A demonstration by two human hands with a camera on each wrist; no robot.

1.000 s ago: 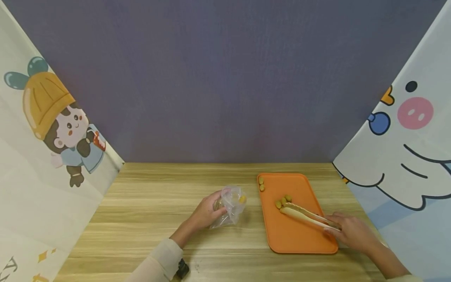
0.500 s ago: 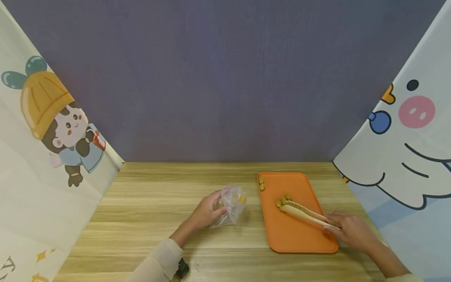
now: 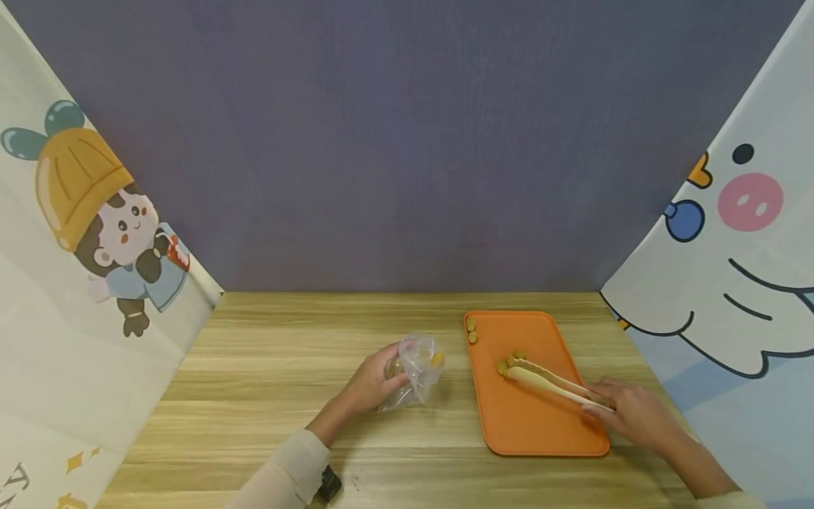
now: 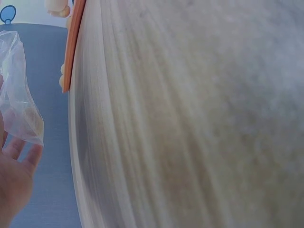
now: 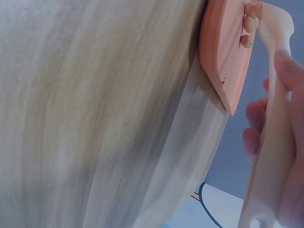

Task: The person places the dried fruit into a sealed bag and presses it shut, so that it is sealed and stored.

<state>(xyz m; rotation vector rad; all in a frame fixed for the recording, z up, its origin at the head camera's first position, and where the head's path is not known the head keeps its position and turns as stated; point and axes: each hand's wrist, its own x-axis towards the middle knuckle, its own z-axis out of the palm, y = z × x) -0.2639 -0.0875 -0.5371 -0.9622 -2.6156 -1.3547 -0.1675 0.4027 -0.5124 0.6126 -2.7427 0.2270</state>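
Note:
My left hand (image 3: 372, 382) grips a clear plastic bag (image 3: 421, 364) above the table, its mouth turned toward the tray; something yellow shows near that opening. In the left wrist view the bag (image 4: 21, 95) hangs between thumb and fingers. My right hand (image 3: 636, 417) holds cream-coloured tongs (image 3: 540, 381), reaching left over an orange tray (image 3: 534, 431). Their tips are right at a small cluster of yellow-brown oval pieces (image 3: 502, 367), partly hiding it. Two more such pieces (image 3: 472, 331) lie by the tray's far left corner. The right wrist view shows the tongs (image 5: 275, 118) along the palm.
The wood-grain table (image 3: 267, 396) meets a dark grey back wall (image 3: 407, 155). Printed cartoon panels (image 3: 44, 297) stand at both sides. A small black object (image 3: 328, 485) sits by the left sleeve (image 3: 286, 466).
The tongs' tips have shifted slightly away from me and leftward into the cluster, covering more of it. The left hand and bag have stayed in place.

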